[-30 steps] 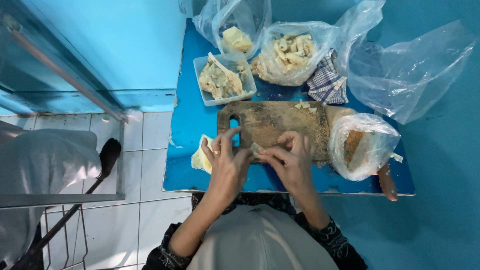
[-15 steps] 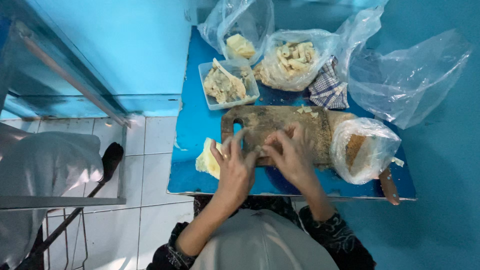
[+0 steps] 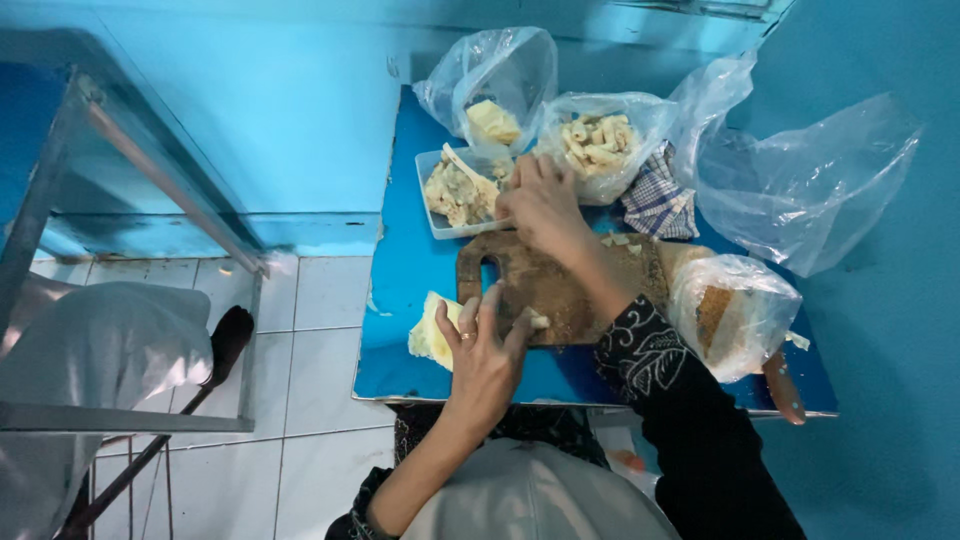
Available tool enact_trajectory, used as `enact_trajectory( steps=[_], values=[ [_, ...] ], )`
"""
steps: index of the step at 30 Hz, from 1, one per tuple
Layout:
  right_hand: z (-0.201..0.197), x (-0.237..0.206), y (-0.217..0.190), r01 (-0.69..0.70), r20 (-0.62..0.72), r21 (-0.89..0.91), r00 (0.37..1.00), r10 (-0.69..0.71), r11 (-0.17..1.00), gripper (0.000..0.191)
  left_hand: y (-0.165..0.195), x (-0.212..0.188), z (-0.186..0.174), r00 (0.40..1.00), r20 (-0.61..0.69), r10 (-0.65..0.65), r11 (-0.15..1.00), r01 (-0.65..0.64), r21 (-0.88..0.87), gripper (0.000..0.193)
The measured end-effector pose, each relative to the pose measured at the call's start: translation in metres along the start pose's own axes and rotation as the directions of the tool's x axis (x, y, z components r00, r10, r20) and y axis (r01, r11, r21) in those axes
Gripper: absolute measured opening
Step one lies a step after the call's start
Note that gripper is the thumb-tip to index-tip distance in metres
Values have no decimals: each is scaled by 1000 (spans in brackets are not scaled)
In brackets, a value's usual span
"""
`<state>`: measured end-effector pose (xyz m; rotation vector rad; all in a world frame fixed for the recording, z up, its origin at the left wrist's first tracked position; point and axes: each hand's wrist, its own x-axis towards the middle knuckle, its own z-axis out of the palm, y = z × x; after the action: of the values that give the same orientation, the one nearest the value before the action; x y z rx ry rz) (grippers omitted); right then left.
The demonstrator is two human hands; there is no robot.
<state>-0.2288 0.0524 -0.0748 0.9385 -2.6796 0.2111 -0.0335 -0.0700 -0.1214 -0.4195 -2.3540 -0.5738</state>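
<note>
My left hand (image 3: 487, 345) rests at the near edge of the brown wooden cutting board (image 3: 560, 290), with its fingers around a small pale piece of food (image 3: 539, 321). A stack of pale sheets (image 3: 432, 330) lies just left of that hand on the blue table (image 3: 410, 270). My right hand (image 3: 541, 205) reaches across the board to the clear plastic tub (image 3: 440, 222) of pale filling (image 3: 455, 190); whether it holds anything is hidden.
At the back stand a clear bag with a yellow block (image 3: 494, 121) and a bag of rolled pieces (image 3: 598, 143). A checked cloth (image 3: 658, 203) lies beside them. A bag with brown crumbs (image 3: 730, 312) sits at the board's right end. White floor tiles (image 3: 300, 370) lie left.
My right hand has left the near edge of the board and reached away to the plastic tub. My left hand stays at the board with the small piece.
</note>
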Motion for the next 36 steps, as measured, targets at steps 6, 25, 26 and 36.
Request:
enact_trajectory(
  steps=[6,25,26,36],
  values=[
    [-15,-5,4,54,-105,73,993,-46,996,25,-3,-1,-1,1000,30,-9,1000,8,12,23],
    [-44,-157,-30,26,-137,-69,990,-35,997,56,-1,0,7,999,51,-1,1000,0,4,25],
    [-45,-161,-28,20,-168,-173,985,-50,985,57,0,1,6,998,66,-9,1000,10,-11,24],
    [-20,-166,-37,-124,-199,385,957,213,915,18,0,30,11,980,175,-98,975,130,-180,13]
  ],
)
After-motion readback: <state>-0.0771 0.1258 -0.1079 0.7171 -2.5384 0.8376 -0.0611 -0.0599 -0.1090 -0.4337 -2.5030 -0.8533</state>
